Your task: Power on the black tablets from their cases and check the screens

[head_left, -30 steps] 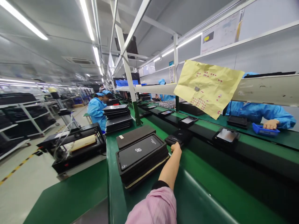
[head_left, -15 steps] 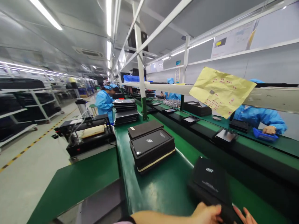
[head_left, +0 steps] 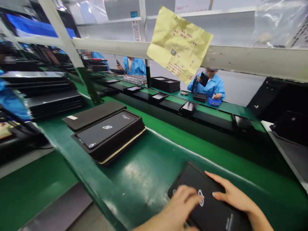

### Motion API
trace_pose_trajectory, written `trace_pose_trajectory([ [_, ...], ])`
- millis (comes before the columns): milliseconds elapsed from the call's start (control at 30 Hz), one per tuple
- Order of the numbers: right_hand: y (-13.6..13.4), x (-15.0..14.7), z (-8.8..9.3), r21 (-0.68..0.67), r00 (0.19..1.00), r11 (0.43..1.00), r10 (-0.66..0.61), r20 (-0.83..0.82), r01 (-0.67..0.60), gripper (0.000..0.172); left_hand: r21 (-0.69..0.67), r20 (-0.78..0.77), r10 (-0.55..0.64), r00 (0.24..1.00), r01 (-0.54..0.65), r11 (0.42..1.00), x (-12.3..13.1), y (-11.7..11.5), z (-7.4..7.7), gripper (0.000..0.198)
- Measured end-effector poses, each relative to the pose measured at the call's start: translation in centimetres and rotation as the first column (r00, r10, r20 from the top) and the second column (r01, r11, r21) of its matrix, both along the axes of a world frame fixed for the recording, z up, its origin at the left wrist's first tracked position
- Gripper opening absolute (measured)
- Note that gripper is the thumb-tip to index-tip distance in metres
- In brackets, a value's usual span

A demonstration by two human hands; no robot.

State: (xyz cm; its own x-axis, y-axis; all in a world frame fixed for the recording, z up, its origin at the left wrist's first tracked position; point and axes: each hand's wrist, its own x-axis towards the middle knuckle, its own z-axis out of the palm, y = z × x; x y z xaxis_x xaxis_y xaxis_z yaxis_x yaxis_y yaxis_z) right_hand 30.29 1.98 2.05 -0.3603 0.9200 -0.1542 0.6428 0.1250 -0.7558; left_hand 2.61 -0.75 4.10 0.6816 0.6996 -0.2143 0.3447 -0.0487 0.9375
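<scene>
A black tablet-like device [head_left: 211,208] with a white logo and a camera ring near one corner lies at the lower right, above the green bench. My right hand [head_left: 233,195] grips its far right edge, thumb on the top face and fingers along the side. Over the near left part reaches my left hand [head_left: 184,200], slightly blurred, its bent fingers spread across the face by the logo. Whether these fingers press on it or hover, I cannot tell. Left of my hands sits a pile of black foam trays [head_left: 130,141], with a similar black device [head_left: 108,128] in the top one.
Behind the bench runs a dark conveyor [head_left: 166,110] carrying several devices with screens up. A yellow paper [head_left: 180,45] hangs from a white rail [head_left: 240,61]. Across the line sits a co-worker in blue [head_left: 218,86] beside a blue bin [head_left: 215,102]. A post [head_left: 84,80] stands at left.
The view has swung right and down. My left hand has moved from the near edge of the black device onto its top face; my right hand now holds its far right edge.
</scene>
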Motion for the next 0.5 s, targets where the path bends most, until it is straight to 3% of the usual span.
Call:
trace_pose_trajectory([
  [67,0.3,-1.2,0.1,0.081,0.996,0.995,-0.056,0.07,0.05,0.049,0.17,-0.165,0.154,0.974,-0.125,0.977,-0.7,1.2,-0.7,0.095],
  [133,0.2,-3.0,-0.3,0.169,0.977,0.979,-0.142,0.16,0.115,0.044,0.239,-0.254,0.258,0.932,-0.198,0.951,-1.0,1.7,-1.6,0.108],
  [267,-1.0,-6.5,-1.3,0.293,0.907,0.931,-0.305,0.29,0.219,0.048,0.231,-0.286,0.307,0.908,-0.245,0.941,-0.5,1.3,-2.8,0.112],
  [333,-1.4,-7.4,-1.3,0.33,0.887,0.915,-0.339,0.313,0.234,0.042,0.234,-0.3,0.337,0.892,-0.274,0.933,-0.1,0.9,-3.0,0.117],
  [500,-1.0,-7.1,0.5,0.414,0.872,0.884,-0.366,0.325,0.217,0.019,0.22,-0.293,0.419,0.86,-0.365,0.904,0.2,0.7,-3.5,0.129],
])
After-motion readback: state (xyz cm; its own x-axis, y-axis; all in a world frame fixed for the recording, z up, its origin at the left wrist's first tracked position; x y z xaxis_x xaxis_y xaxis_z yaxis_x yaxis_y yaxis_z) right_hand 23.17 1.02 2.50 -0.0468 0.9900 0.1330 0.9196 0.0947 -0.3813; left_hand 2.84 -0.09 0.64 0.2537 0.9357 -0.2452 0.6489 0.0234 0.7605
